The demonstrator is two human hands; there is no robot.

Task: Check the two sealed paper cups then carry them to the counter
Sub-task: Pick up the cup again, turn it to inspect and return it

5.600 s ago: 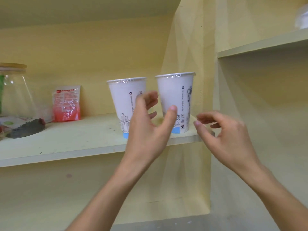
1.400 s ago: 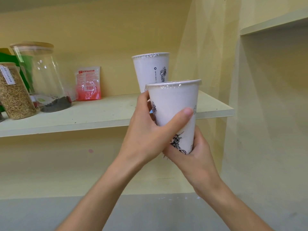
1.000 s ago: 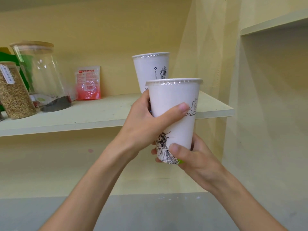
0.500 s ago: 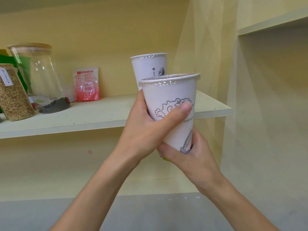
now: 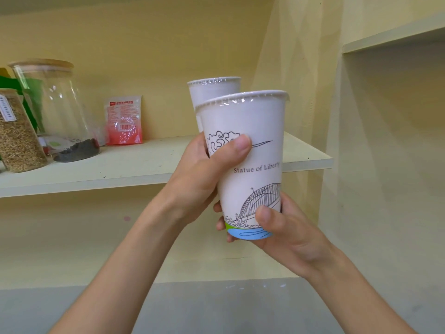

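Cup turned — apparently between both hands.

- A pale yellow back wall fills the upper part of the view, evenly and softly lit.
- A cream wooden shelf runs across from the left edge and ends against a pale yellow upright side panel.
- A second cream shelf board sits higher on the right, with a shadowed recess beneath it.
- Below the long shelf, a yellow lower wall panel meets a grey smooth worktop along the bottom, which shows faint glints of light.
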